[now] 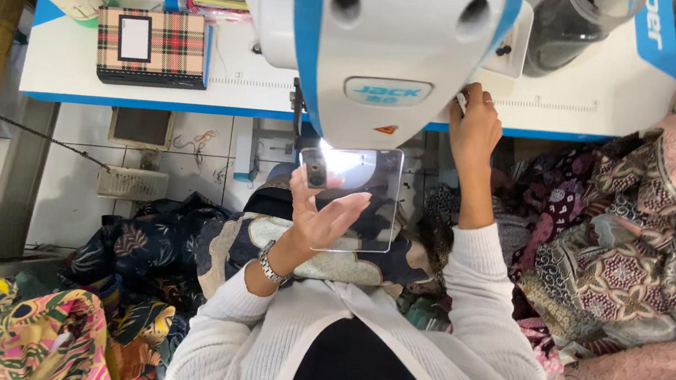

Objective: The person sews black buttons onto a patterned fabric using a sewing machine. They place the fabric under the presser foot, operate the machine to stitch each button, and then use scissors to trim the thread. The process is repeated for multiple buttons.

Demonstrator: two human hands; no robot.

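Note:
My left hand (321, 217), with a metal watch on the wrist, holds a clear square plastic plate (374, 193) flat over my lap, thumb on its left edge and fingers spread across it. A lamp glare shines on the plate just under the white and blue sewing machine head (383, 47). My right hand (474, 128) reaches up to the machine's right side, fingers curled, pinching a small white piece (461, 101) against it. Dark patterned cloth (300, 252) lies on my lap under the plate.
The machine stands on a white table with a blue edge (119, 85). A plaid box (153, 47) sits at its left, a dark jar (572, 27) at the back right. Piles of patterned fabric lie at the right (634, 248) and lower left (40, 335).

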